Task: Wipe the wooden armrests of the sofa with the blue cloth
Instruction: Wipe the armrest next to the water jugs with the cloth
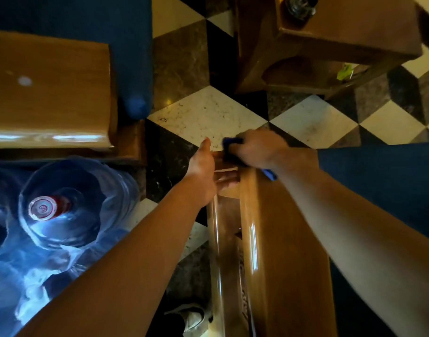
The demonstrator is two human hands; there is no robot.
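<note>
A glossy wooden armrest runs from the bottom of the view up to the middle, beside a dark blue seat cushion. My right hand presses the blue cloth over the armrest's far front end; a cloth corner pokes out under the wrist. My left hand rests against the left side of that same end, thumb up and fingers flat on the wood, holding nothing. A second wooden armrest lies at the upper left next to another blue cushion.
Large blue water jugs, one with a red cap, stand on the floor at left. A wooden side table stands at upper right. The floor is checkered tile. My shoe shows at the bottom.
</note>
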